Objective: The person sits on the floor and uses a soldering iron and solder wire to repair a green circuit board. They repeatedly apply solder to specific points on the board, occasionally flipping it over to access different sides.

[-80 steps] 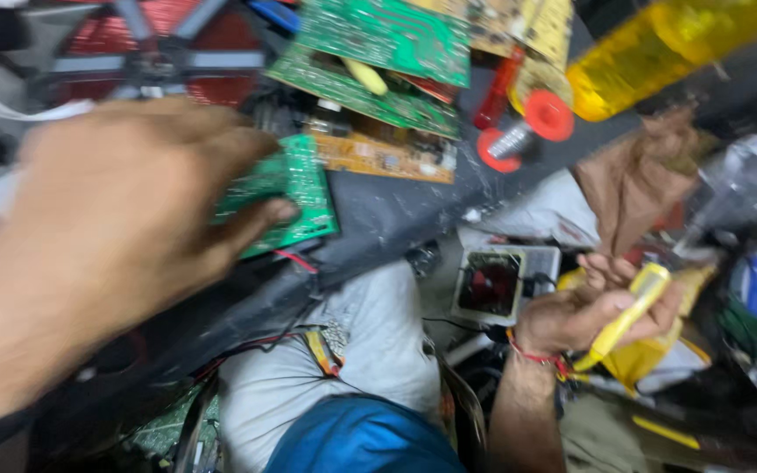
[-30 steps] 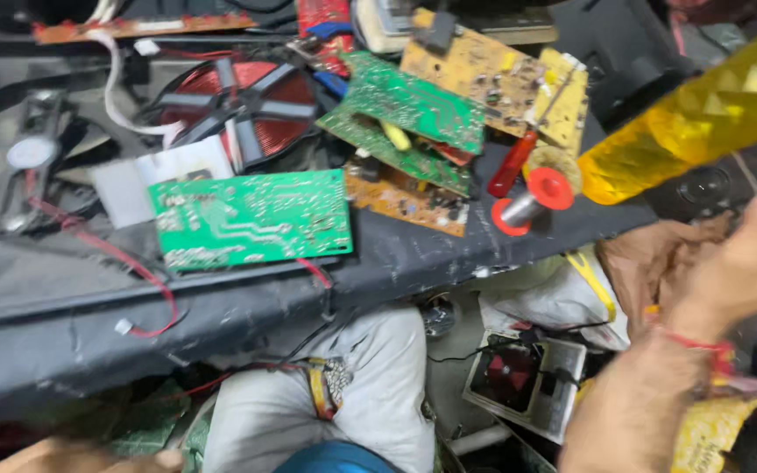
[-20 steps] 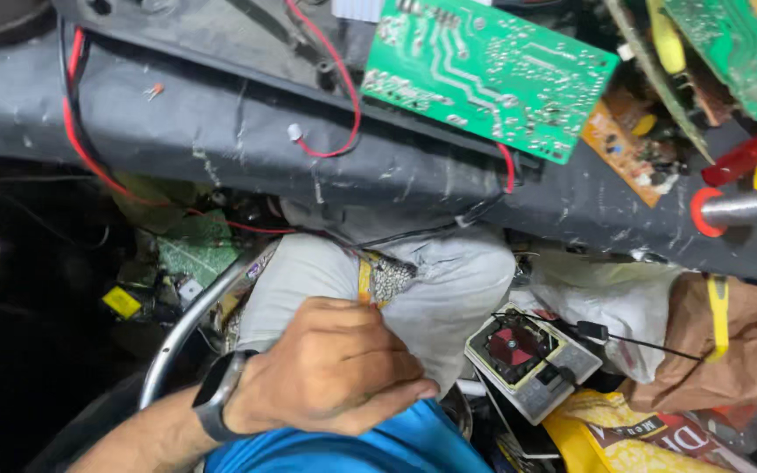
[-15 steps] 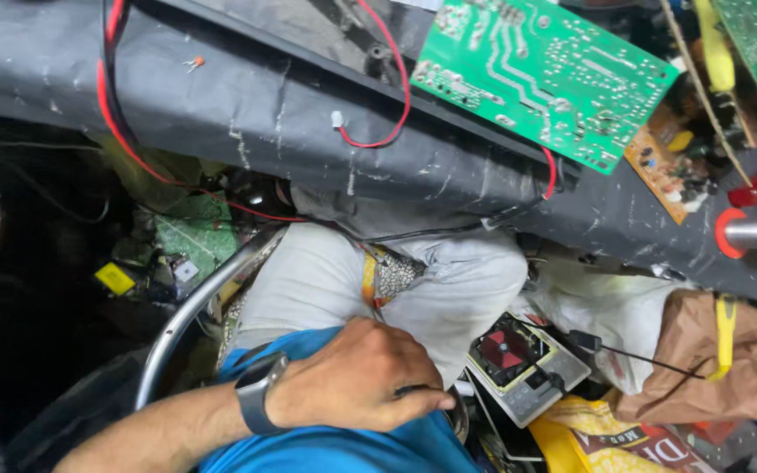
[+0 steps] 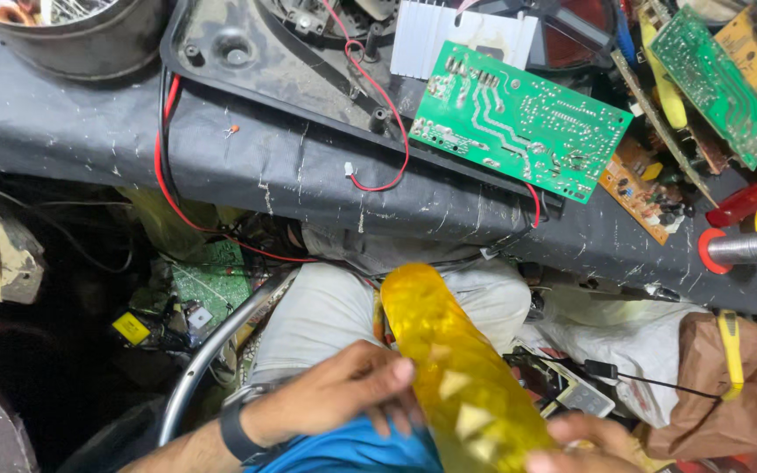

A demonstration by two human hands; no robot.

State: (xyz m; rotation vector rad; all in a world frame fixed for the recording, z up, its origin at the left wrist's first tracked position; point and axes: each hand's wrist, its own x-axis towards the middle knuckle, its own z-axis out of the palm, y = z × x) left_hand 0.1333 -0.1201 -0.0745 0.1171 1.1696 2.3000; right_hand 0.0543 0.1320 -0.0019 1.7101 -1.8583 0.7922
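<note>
Both hands held a translucent yellow faceted plastic tube [image 5: 457,377] over the lap, below the near edge of the dark counter [image 5: 89,131].

The left hand [image 5: 343,394], a dark watch on its wrist, lay with spread fingers against the tube's side; the right hand [image 5: 584,447], mostly cut off at the bottom, touched the tube's lower end, and whether it was clamped around it could not be told. A green rectangular circuit board [image 5: 519,118] lay on the counter near its near edge, a red wire [image 5: 378,88] curling just beside it.
</note>
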